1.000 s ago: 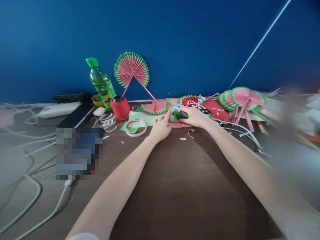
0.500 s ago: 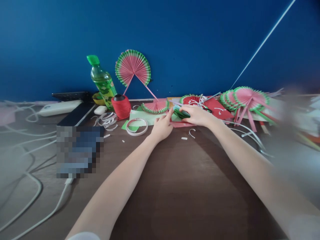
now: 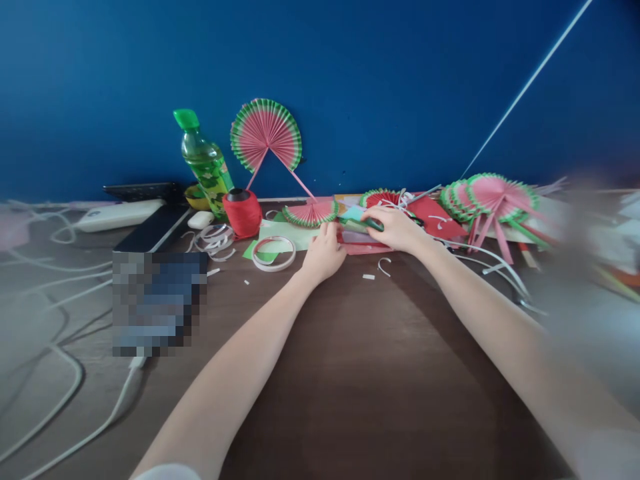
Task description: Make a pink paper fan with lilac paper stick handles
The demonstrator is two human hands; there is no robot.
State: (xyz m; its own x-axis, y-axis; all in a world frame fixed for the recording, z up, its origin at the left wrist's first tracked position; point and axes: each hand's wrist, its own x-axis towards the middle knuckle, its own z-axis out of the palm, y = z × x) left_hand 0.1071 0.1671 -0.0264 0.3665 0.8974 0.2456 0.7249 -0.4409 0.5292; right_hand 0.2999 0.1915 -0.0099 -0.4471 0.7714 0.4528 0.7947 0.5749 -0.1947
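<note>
My left hand (image 3: 324, 255) rests low over the papers with its fingers bent together at the lower edge of a half-open pink and green pleated paper fan (image 3: 311, 212). What its fingertips press or pinch is hidden. To the right, my right hand (image 3: 395, 228) is closed around a slim dark green object (image 3: 373, 225), whose kind I cannot make out. It lies nearly level above pink paper (image 3: 361, 249). A light green sheet (image 3: 285, 233) spreads out left of my left hand.
A round paper fan (image 3: 266, 137) leans on the blue wall. A green bottle (image 3: 205, 167), a red thread spool (image 3: 243, 215) and a tape roll (image 3: 273, 261) stand left. More fans (image 3: 500, 193) lie right. White cables (image 3: 75, 380) and a blurred phone (image 3: 165, 300) occupy the left.
The left fingers have pulled back and bent, where the index finger had stretched toward the green object. The green object has turned flatter in the right hand. Both arms stay nearly in place.
</note>
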